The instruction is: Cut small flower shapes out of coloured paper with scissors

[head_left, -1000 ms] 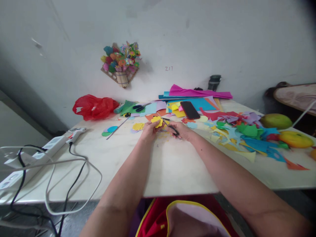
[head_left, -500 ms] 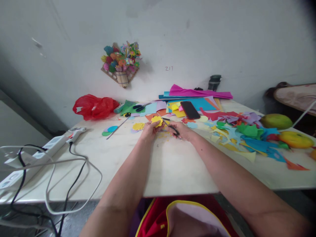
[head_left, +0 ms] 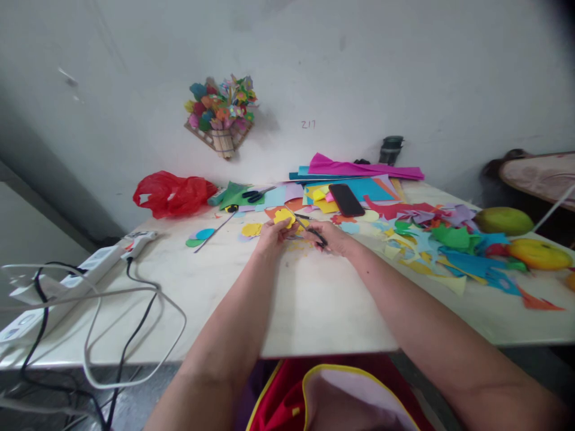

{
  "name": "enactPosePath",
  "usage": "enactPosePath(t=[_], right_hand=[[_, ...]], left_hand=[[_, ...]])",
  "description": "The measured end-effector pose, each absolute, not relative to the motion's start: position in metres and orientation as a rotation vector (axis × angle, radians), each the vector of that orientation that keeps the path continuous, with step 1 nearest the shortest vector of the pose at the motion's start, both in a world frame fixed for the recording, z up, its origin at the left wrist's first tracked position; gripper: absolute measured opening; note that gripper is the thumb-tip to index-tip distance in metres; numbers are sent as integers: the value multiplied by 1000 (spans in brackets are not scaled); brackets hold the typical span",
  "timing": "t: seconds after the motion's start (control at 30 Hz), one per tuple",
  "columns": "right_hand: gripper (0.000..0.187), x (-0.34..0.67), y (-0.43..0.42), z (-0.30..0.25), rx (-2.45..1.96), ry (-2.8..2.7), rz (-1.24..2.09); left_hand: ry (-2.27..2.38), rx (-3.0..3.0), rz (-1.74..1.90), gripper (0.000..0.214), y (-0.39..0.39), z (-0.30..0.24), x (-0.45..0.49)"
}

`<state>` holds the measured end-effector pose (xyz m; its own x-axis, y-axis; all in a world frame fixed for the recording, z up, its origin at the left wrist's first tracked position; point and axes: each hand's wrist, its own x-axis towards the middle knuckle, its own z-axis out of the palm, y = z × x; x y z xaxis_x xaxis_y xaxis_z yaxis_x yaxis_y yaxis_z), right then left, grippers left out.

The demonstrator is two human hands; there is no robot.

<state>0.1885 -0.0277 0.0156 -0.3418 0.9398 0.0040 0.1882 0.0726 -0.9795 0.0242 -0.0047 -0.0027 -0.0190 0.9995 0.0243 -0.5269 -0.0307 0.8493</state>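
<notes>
Pinched in my left hand [head_left: 271,236] is a yellow paper flower [head_left: 284,218] with a scalloped edge, held just above the table. My right hand [head_left: 333,237] is closed round the dark handles of a pair of scissors [head_left: 320,237]. The blades point up and left, close to the flower's right edge; whether they touch it I cannot tell. Left of my left hand lie more yellow paper flowers [head_left: 251,230]. Tiny yellow scraps [head_left: 296,254] are scattered on the table below my hands.
A phone [head_left: 345,200] lies on coloured paper sheets behind my right hand. Paper offcuts [head_left: 453,237] and mangoes [head_left: 539,254] cover the right side. At left are a red plastic bag [head_left: 173,194], a second pair of scissors [head_left: 254,196] and a power strip [head_left: 96,263] with loose cables.
The yellow flower in my left hand has shifted and turned very slightly. Both hands stay in nearly the same place, still holding the flower and the scissors.
</notes>
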Motion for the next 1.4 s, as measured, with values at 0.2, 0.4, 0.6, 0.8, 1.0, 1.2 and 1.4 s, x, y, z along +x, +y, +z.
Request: enactPosePath(t=[0.2,0.4,0.6,0.8,1.0,1.2,1.4], right_hand=[[24,189,-25,12,-1120,-1655,1333],[24,189,-25,12,-1117,-1632,1330],[20,189,-26,14,-1140,-1611,1359],[18,188,-26,15,-1142,-1607,1342],[19,188,-26,14,-1148,-1630,1333],[20,188,-21,9,-1134,-1605,1354],[24,189,-17,3,-1091,-1622,1349]], left_hand=[[780,817,1414,8,-6,-1,23],[786,807,1326,5,-7,2,22],[779,801,1406,3,-7,1,23],[775,783,1426,6,-7,1,23],[787,774,1432,7,-7,0,24],[802,800,1413,7,-5,-1,22],[806,780,1419,10,-6,0,22]])
